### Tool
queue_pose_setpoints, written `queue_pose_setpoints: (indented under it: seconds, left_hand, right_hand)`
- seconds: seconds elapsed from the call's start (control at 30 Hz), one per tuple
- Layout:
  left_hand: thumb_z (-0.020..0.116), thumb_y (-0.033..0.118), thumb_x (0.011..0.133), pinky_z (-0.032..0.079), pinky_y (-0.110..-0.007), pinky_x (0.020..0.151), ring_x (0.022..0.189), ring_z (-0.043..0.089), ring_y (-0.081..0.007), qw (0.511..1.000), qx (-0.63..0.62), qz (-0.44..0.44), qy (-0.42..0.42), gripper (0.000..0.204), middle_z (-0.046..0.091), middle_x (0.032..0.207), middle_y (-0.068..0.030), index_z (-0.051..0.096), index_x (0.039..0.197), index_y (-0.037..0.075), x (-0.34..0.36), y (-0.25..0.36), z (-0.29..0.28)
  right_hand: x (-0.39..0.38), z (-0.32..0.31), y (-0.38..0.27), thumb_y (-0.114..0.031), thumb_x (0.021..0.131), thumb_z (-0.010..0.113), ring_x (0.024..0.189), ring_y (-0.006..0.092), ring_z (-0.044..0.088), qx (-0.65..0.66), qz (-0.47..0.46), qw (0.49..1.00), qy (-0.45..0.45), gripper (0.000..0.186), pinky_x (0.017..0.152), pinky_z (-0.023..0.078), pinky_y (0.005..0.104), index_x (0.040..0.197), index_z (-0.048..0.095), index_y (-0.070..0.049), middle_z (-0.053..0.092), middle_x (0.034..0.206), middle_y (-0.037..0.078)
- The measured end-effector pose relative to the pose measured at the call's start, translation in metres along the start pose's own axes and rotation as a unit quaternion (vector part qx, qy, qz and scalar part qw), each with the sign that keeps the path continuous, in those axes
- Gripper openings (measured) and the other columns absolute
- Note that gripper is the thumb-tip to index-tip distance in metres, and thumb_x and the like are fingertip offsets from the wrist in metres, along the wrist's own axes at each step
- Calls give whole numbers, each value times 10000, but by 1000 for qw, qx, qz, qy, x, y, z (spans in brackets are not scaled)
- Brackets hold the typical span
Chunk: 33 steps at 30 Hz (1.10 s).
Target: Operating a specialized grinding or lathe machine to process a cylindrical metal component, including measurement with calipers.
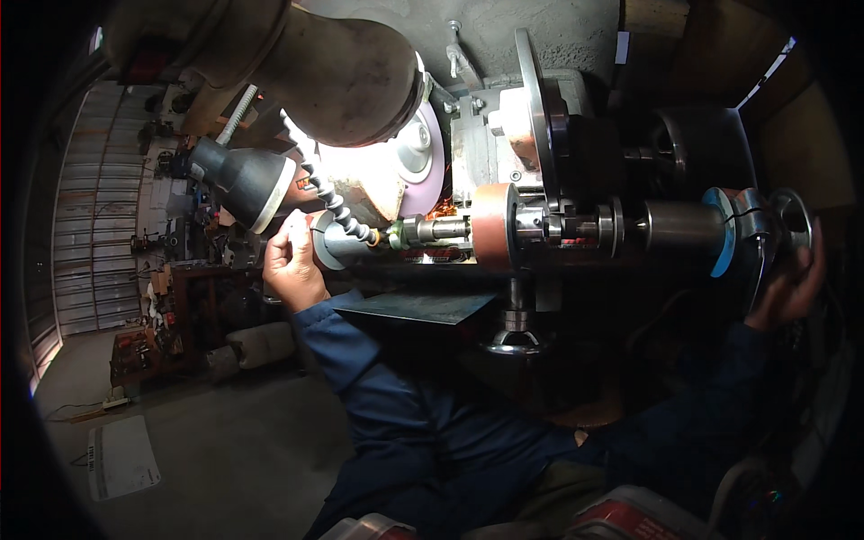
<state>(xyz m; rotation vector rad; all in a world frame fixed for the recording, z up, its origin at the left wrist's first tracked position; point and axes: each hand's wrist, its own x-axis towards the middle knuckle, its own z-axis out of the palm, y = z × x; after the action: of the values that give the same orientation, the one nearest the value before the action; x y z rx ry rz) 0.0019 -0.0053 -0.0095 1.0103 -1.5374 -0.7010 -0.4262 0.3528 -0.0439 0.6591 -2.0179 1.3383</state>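
My left hand (295,270) is raised beside a rounded grey machine part (340,245), its thumb and fingertips pinched together. Whatever lies between those fingertips is lost in the lamp's glare. On the far right, my right hand (788,286) is wrapped against the rim of a shiny metal handwheel (792,221). Between the hands, a short stepped metal shaft (441,229) lies level in the grinding machine, in front of a pale pink grinding wheel (423,175). Orange streaks like sparks show behind the shaft. A grey segmented coolant hose (326,184) ends near the shaft's left end.
A black work lamp (241,184) hangs at upper left, near a large dark rounded housing (346,76). A flat metal plate (416,307) juts out below the shaft. Another handwheel (515,340) protrudes from the machine's front. Cluttered shelves (162,301) stand at far left.
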Motion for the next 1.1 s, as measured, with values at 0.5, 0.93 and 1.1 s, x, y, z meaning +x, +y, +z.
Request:
queue_pose_setpoints:
  seconds: [0.5,0.93,1.1]
  left_hand:
    - [676,17,840,507,-308,828,858,636,-162,998,2,60,-13,164,685,965,-147,658,981,-65,9,-10,-23]
    - [596,184,929,470,-302,905,1020,596,-161,993,7,-108,-48,292,639,1145,-105,626,1133,-23,27,-42,-34]
    - [590,161,931,463,-310,930,1044,596,-178,996,24,-54,-70,304,631,1156,-131,597,1144,-55,24,-48,-24]
  right_hand:
    - [64,2,-32,-262,942,524,945,307,643,-102,19,944,-313,280,814,477,363,1051,647,-35,668,985,163]
    - [31,-6,-28,-123,876,622,780,277,679,-6,-50,998,-48,167,686,520,327,1010,654,-28,676,895,157]
    - [3,-1,1,-183,927,557,817,291,677,22,-129,986,104,239,725,523,326,1036,636,14,677,939,160]
